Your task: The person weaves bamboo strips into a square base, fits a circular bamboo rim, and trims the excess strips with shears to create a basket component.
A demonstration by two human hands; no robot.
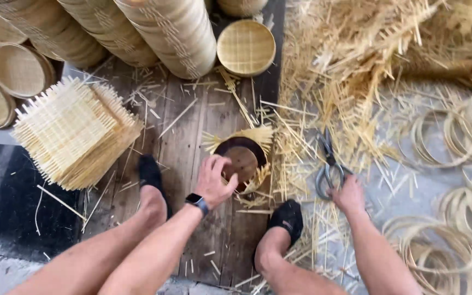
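Observation:
A round bamboo frame (pixel 244 146) with a woven mat pushed into it sits on the wooden floor between my feet, mat ends sticking out around its rim. My left hand (pixel 214 180), a dark watch on its wrist, presses on the near rim of that frame. My right hand (pixel 348 194) rests on the handles of large metal scissors (pixel 328 161) that lie on the floor among bamboo offcuts, blades pointing away from me.
A stack of square woven bamboo mats (pixel 72 134) stands at left. Tall stacks of finished round trays (pixel 170 33) lie at the top, one single tray (pixel 246 46) beside them. Bamboo scraps (pixel 356 65) pile up at right, with loose bamboo rings (pixel 443 136) beyond.

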